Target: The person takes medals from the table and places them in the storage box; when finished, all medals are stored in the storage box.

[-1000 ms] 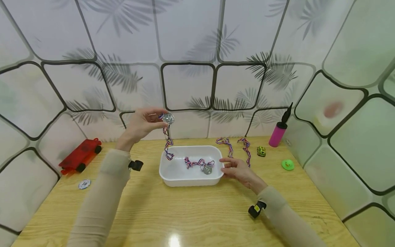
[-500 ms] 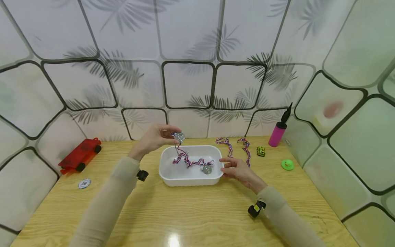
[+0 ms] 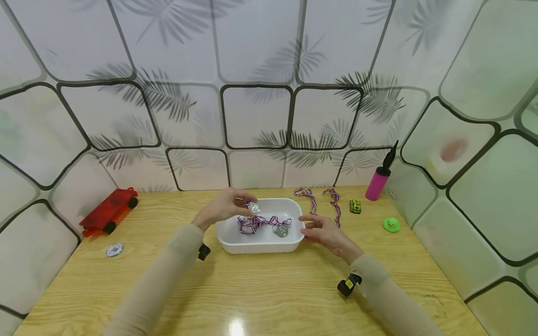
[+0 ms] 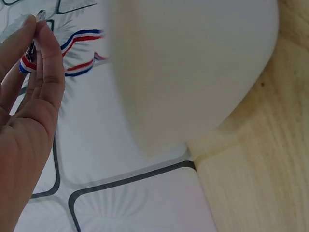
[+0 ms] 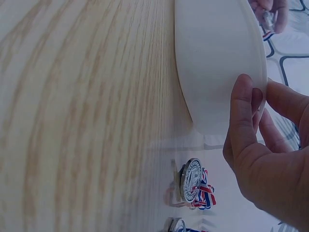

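My left hand (image 3: 224, 207) pinches a silver medal (image 3: 254, 208) between thumb and fingers over the left part of a white plastic tub (image 3: 260, 249). Its red, white and blue ribbon (image 4: 82, 36) trails down into the tub. Inside, towards the right, lies a second silver medal (image 3: 282, 231) with a twisted ribbon. At the tub's right end, my right hand (image 3: 328, 234) grips the rim, thumb and fingers on either side of the wall in the right wrist view. Two more medals show beyond the tub there, the nearer medal (image 5: 192, 180) beside its bunched ribbon.
Behind my right hand lie two striped ribbons, a left ribbon (image 3: 313, 200) and a right ribbon (image 3: 336, 203). Further right are a yellow-green toy car (image 3: 355, 206), a green duck-faced disc (image 3: 391, 224) and a pink hand pump (image 3: 378, 184). A red wheeled toy (image 3: 111, 212) and a poker chip (image 3: 115, 250) lie left.
My left hand has carried the medal down and to the right, and its ribbon now bunches in the tub. The right hand has stayed on the rim.
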`<state>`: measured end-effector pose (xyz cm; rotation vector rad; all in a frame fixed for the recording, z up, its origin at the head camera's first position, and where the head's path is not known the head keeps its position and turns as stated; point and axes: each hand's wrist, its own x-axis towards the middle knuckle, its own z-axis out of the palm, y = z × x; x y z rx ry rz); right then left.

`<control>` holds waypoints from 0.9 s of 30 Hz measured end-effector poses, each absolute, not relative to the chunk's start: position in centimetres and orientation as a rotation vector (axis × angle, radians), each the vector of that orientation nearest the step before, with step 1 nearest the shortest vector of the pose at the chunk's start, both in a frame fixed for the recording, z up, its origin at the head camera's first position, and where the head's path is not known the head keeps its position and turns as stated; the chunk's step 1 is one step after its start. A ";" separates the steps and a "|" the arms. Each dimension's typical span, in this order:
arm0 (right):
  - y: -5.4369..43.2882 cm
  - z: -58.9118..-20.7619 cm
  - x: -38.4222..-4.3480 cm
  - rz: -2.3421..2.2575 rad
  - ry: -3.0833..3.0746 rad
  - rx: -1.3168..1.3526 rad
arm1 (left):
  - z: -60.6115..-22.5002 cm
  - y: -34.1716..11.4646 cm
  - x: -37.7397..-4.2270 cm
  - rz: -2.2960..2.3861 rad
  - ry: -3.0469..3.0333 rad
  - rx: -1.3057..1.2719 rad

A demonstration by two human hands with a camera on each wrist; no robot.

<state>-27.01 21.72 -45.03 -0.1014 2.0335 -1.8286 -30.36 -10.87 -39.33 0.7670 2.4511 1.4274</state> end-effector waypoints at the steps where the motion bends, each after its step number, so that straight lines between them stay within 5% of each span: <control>1: 21.7 -45.0 -27.0 -1.828 2.036 -0.097 | -39.7 -10.7 -30.5 1.426 2.452 0.747; 27: 21.2 -44.5 -27.2 -1.828 2.023 -0.067 | -44.3 -5.8 -31.3 1.561 2.467 0.130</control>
